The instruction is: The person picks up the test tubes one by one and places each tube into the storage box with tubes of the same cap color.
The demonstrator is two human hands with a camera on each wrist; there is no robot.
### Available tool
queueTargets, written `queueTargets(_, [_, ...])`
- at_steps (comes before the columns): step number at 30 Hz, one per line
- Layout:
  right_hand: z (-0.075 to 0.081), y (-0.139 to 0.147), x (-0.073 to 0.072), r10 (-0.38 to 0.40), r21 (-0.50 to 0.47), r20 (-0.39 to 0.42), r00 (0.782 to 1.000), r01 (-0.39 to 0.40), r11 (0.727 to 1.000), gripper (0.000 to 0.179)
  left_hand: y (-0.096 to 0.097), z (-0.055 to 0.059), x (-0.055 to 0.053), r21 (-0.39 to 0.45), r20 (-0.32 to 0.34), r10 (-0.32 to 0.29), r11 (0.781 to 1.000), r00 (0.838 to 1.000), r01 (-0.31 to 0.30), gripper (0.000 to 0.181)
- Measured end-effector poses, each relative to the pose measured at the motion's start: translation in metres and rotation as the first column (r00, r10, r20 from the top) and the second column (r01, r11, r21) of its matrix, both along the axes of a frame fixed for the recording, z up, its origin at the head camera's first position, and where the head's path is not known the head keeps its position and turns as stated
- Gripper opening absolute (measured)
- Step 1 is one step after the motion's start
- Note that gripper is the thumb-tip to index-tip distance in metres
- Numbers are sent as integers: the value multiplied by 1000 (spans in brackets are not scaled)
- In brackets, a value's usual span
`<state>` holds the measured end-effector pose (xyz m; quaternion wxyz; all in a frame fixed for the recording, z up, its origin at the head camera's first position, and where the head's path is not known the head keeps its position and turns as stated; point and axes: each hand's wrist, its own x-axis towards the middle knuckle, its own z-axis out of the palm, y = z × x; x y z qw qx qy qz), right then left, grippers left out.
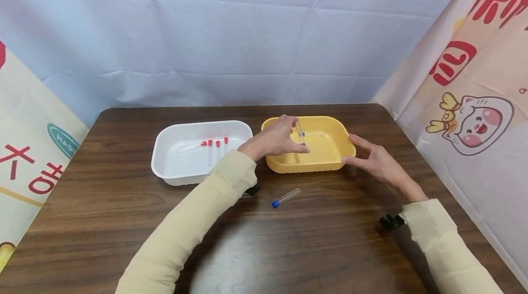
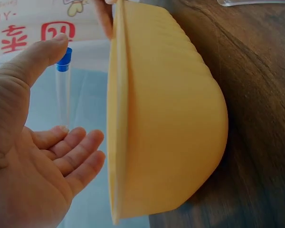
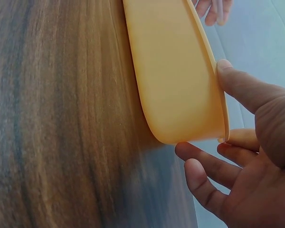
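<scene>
Over the yellow basin (image 1: 310, 167), my left hand (image 1: 277, 137) holds a clear test tube (image 2: 63, 97) with a blue cap, pinched endwise between thumb and fingertips. In the left wrist view the thumb is on the cap and a fingertip is at the tube's rounded end. My right hand (image 1: 376, 162) grips the basin's right end, its thumb on the rim (image 3: 222, 95) and its fingers around the outer corner. Another blue-capped tube (image 1: 316, 135) lies inside this basin, partly hidden by the left hand. On the table in front lies one more blue-capped tube (image 1: 286, 198).
A white basin (image 1: 167, 165) stands to the left, holding several red-capped tubes (image 1: 217, 144). My left forearm crosses its front right corner. Dark straps (image 1: 391, 222) sit at the wrists. The wooden table (image 1: 103, 202) backs onto a pale cloth (image 1: 231, 46).
</scene>
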<state>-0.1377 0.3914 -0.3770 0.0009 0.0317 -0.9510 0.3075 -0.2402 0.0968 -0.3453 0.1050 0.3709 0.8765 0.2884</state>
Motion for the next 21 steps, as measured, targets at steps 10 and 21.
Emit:
queueTargets(10, [2, -2, -1, 4, -10, -12, 1000, -4, 1000, 84, 15, -11, -8, -74, 21, 14, 997, 1000, -13, 92])
queueTargets(21, [0, -1, 1, -3, -9, 0, 1000, 3, 1000, 85, 26, -22, -9, -109, 44, 19, 994, 999, -14, 94])
